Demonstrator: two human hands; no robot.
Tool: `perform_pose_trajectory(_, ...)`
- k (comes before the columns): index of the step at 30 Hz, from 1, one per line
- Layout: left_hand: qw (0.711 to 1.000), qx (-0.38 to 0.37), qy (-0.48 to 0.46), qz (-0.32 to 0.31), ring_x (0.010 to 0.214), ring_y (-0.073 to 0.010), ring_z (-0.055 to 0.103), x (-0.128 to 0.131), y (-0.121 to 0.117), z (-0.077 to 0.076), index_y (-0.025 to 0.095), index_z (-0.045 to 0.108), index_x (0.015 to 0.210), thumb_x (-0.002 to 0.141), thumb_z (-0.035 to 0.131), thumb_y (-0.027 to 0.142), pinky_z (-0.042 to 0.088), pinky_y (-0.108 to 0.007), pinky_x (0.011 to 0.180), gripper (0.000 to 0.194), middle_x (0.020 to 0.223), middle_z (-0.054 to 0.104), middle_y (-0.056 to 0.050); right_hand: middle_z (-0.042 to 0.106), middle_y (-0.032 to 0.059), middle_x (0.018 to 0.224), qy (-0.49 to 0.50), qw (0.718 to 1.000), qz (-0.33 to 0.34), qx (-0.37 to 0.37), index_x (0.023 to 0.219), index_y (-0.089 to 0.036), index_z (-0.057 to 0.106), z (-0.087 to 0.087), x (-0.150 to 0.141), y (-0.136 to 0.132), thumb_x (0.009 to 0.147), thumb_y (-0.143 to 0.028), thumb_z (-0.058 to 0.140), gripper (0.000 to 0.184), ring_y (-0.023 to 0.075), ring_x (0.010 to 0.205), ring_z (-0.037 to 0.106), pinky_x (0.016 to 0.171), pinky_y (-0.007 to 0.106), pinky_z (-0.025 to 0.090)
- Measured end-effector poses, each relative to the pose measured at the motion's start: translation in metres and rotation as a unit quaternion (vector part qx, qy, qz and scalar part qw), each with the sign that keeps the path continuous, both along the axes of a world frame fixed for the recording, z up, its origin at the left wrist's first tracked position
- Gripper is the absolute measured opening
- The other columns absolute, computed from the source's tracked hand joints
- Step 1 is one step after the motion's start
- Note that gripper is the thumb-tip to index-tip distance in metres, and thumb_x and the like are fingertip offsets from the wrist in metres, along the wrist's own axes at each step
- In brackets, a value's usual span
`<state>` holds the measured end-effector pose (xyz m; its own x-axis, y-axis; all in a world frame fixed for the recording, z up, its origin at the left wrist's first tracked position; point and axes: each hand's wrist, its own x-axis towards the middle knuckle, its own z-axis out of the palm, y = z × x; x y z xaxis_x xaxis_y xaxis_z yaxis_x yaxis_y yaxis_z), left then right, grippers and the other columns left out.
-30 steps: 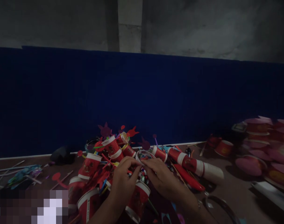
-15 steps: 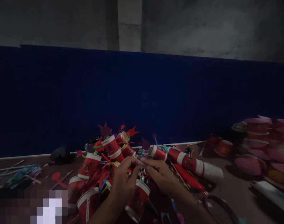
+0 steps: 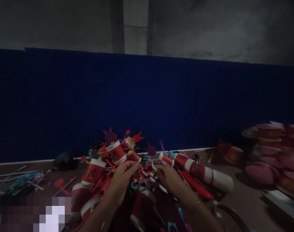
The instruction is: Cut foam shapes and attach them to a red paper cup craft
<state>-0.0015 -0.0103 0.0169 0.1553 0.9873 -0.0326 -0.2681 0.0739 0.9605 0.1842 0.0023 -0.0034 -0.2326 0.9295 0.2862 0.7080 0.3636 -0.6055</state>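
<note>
My left hand (image 3: pixel 121 180) is closed in a pinch above the pile, thumb against fingertips. Whatever it may hold is too small and dark to make out. To its right, my right hand (image 3: pixel 167 177) has its fingers closed on a pale ring that looks like a roll of tape (image 3: pixel 154 165). Below and between the hands lie many small bright scraps (image 3: pixel 148 175). A red paper cup (image 3: pixel 142 209) with a white rim leans under them. More red cups (image 3: pixel 93 172) with coloured straws and red cut-out shapes stand beside my left hand.
A row of nested red and white cups (image 3: pixel 202 170) lies to the right, beside a long red object (image 3: pixel 200 188). Blurred pink and red tubs (image 3: pixel 268 141) are stacked at far right. Loose straws and ribbons (image 3: pixel 28 178) lie at left. A blue panel (image 3: pixel 147 100) rises behind the table.
My hands were together at the fingertips and have moved apart, the left one leftward. The pale ring now shows at my right fingers, and more of the scraps between the hands is visible.
</note>
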Motion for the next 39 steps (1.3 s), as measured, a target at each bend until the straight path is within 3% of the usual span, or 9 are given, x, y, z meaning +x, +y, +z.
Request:
perform_pose_trajectory(5,0.986,0.081,0.140,0.051,0.058,-0.0104,0.049,0.002,-0.001,0.001,0.015,0.061,0.074,0.068,0.062,0.033,0.037,-0.020,0.054,0.019,0.065,0.058,0.001,0.063,-0.0012,0.066,0.046,0.998,0.052,-0.002,0.085,-0.020,0.065,0.014,-0.006,-0.008,0.086,-0.019,0.038,0.028,0.0146,0.060,0.054,0.055,0.022,0.039)
perform_pose_trajectory(9,0.964,0.149,0.202,0.087,0.050,-0.0094,0.042,0.005,-0.003,0.001,0.016,0.054,0.060,0.070,0.059,0.036,0.032,-0.020,0.048,0.023,0.052,0.048,0.005,0.060,-0.0021,0.062,0.113,0.989,0.098,-0.017,0.088,-0.020,0.066,0.022,-0.012,-0.017,0.087,-0.019,0.038,0.028,0.0131,0.055,0.051,0.051,0.022,0.038)
perform_pose_trajectory(16,0.941,0.218,0.243,0.087,0.056,-0.0112,0.050,0.010,-0.014,0.005,0.017,0.056,0.064,0.071,0.060,0.027,0.039,-0.021,0.054,0.013,0.058,0.055,0.003,0.065,0.0019,0.065,0.117,0.989,0.083,0.030,0.086,-0.022,0.068,0.023,-0.017,-0.025,0.085,-0.019,0.043,0.025,0.0212,0.078,0.062,0.072,0.030,0.047)
perform_pose_trajectory(19,0.925,0.256,0.264,0.091,0.058,-0.0118,0.053,0.009,-0.017,0.001,0.018,0.061,0.086,0.075,0.056,0.022,0.043,-0.022,0.057,0.013,0.062,0.058,0.003,0.069,0.0047,0.077,0.103,0.991,0.077,0.037,0.092,-0.021,0.067,0.027,-0.019,-0.030,0.086,-0.020,0.044,0.024,0.0226,0.085,0.063,0.078,0.033,0.047)
perform_pose_trajectory(22,0.892,0.322,0.308,0.080,0.064,-0.0131,0.056,0.008,-0.015,-0.006,0.021,0.055,0.112,0.077,0.054,0.016,0.046,-0.025,0.063,0.036,0.071,0.061,0.002,0.070,0.0065,0.088,0.082,0.993,0.079,0.046,0.098,-0.021,0.066,0.032,-0.020,-0.034,0.087,-0.019,0.044,0.025,0.0218,0.085,0.063,0.076,0.033,0.048)
perform_pose_trajectory(26,0.814,0.444,0.359,0.108,0.075,-0.0160,0.057,0.009,-0.013,-0.016,0.021,0.063,0.101,0.079,0.052,0.014,0.046,-0.028,0.067,0.025,0.080,0.062,-0.004,0.070,0.0052,0.084,0.057,0.994,0.067,0.062,0.096,-0.021,0.067,0.033,-0.021,-0.036,0.087,-0.018,0.043,0.025,0.0209,0.079,0.062,0.074,0.033,0.047)
perform_pose_trajectory(29,0.780,0.490,0.359,0.150,0.073,-0.0156,0.055,0.011,-0.013,-0.019,0.019,0.064,0.095,0.081,0.049,0.013,0.045,-0.028,0.065,0.021,0.077,0.060,-0.004,0.069,0.0066,0.098,0.068,0.994,0.052,0.069,0.107,-0.023,0.064,0.028,-0.020,-0.035,0.087,-0.020,0.046,0.027,0.0222,0.090,0.060,0.081,0.036,0.046)
perform_pose_trajectory(31,0.783,0.486,0.355,0.157,0.075,-0.0157,0.054,0.011,-0.013,-0.018,0.019,0.063,0.087,0.082,0.049,0.013,0.045,-0.028,0.067,0.016,0.078,0.059,-0.004,0.068,0.0073,0.102,0.070,0.993,0.050,0.075,0.108,-0.022,0.063,0.024,-0.020,-0.034,0.086,-0.021,0.047,0.027,0.0225,0.093,0.060,0.083,0.036,0.045)
perform_pose_trajectory(39,0.886,0.328,0.313,0.098,0.073,-0.0164,0.055,0.010,-0.015,-0.003,0.020,0.053,0.076,0.082,0.045,0.019,0.044,-0.027,0.066,0.009,0.081,0.058,-0.003,0.068,0.0028,0.074,0.064,0.995,0.062,0.052,0.081,-0.022,0.068,0.032,-0.021,-0.033,0.087,-0.025,0.046,0.023,0.0194,0.077,0.059,0.078,0.033,0.043)
